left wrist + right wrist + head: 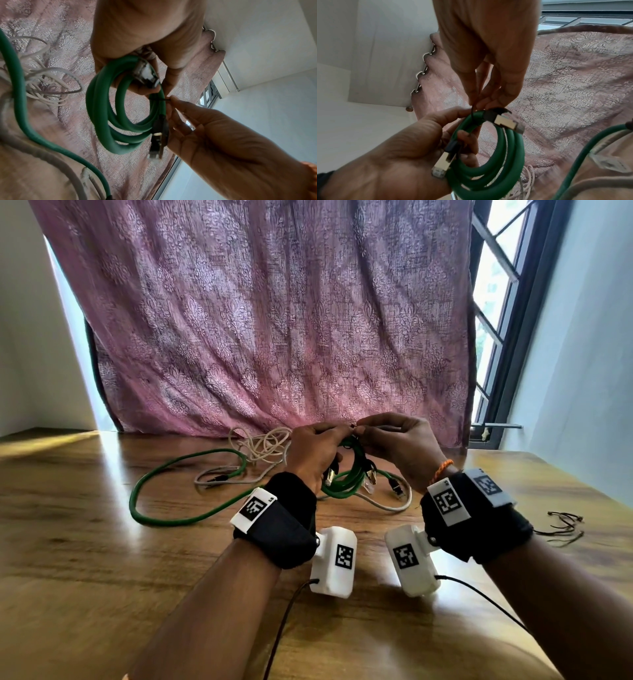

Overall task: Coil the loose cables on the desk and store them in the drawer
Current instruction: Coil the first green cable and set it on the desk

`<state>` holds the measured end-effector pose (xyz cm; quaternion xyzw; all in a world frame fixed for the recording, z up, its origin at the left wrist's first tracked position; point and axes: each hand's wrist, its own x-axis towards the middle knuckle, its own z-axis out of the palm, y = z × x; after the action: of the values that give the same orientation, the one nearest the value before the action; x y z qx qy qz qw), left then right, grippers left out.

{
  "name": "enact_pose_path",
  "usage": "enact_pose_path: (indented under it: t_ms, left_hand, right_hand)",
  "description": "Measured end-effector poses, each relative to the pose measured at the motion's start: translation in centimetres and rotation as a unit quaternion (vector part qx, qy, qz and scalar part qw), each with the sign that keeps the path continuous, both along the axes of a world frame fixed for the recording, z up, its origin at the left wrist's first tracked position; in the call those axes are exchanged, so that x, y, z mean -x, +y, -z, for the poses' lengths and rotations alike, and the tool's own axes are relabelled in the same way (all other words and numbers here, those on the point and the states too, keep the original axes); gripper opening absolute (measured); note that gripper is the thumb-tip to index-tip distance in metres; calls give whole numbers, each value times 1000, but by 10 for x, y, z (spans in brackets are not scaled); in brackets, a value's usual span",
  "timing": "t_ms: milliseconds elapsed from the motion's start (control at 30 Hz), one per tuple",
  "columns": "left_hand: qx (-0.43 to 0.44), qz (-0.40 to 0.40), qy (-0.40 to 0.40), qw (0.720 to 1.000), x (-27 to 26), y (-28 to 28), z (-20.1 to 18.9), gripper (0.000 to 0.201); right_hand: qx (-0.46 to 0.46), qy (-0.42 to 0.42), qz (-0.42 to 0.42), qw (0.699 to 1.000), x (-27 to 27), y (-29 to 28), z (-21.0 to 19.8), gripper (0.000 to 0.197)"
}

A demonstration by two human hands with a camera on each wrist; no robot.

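A green cable wound into a coil point(344, 486) hangs above the wooden desk point(102, 559). My left hand point(318, 440) grips the coil's top, its fingers curled through the loops point(465, 143). One metal plug point(443, 165) lies against that palm, and a second plug point(505, 121) sticks out at the coil's top. A thin black tie point(159, 99) is wrapped around the coil point(102, 108). My right hand point(373, 433) pinches the end of the tie point(472, 112) between thumb and fingertips point(488, 102). No drawer is in view.
A second green cable point(164, 474) lies loose in a wide loop on the left. A cream cable point(263, 443) is tangled at the back, near the pink curtain point(274, 320). A grey cable point(376, 505) lies under the coil. Several dark ties point(565, 525) lie at the right.
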<state>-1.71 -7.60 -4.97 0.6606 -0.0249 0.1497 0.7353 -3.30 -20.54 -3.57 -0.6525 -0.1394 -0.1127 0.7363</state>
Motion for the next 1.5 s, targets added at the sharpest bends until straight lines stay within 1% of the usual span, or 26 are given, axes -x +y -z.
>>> enact_pose_path:
  t_ms: [100,167,233,300,367,433,500,600,767,867,967,1133,1167,1233,1267,1333,1433,1500]
  left_hand:
    - [-10,-2,-5,1000,1,-1,0,12]
    - [-13,7,-13,1000,2,-2,-1,6]
    - [-16,17,-26,999,3,-2,-3,8]
    - [-21,38,-41,998,5,-3,-4,8]
    - [-51,69,-63,994,6,-4,-4,12]
    - [-98,99,-89,986,5,-4,-1,23]
    - [-131,103,-105,980,3,-4,1,32]
    - [-154,98,-116,976,5,-3,1,33]
    - [-174,121,-130,969,12,-4,-3,32]
    - [-185,133,-138,964,14,-5,-4,32]
    - [-189,148,-145,960,18,-6,-6,28]
    - [-189,153,-144,959,17,-6,-6,26]
    - [-189,154,-140,960,16,-5,-5,27]
    - [-184,161,-132,961,14,-5,-6,28]
    - [-184,159,-127,962,14,-5,-6,27]
    - [-204,124,-125,963,9,-5,-4,25]
    - [-221,60,-122,966,2,-4,0,32]
    - [-227,36,-116,966,1,-3,1,32]
  right_hand:
    - [9,8,2,1000,1,-1,-1,14]
    - [8,9,13,1000,1,0,-1,11]
    - [1,7,30,1000,2,0,-3,7]
    - [0,9,47,999,1,-2,-5,8]
    - [0,23,49,999,-2,-8,-7,9]
    - [4,45,30,999,-5,-14,-8,6]
    - [10,68,-4,998,-8,-18,-8,3]
    - [16,98,-33,995,-10,-23,-9,5]
    - [13,115,-71,991,-9,-33,-15,7]
    - [48,108,-75,990,-10,-36,-15,13]
    - [49,94,-64,992,-11,-34,-16,19]
    - [86,30,0,996,-6,-25,-16,24]
    - [84,15,7,996,-5,-23,-16,24]
    - [52,1,10,999,-1,-20,-18,23]
    - [28,1,8,1000,0,-20,-20,22]
    - [5,12,11,1000,2,-19,-22,21]
    - [-3,38,23,999,3,-15,-22,25]
    - [6,51,29,998,2,-11,-21,26]
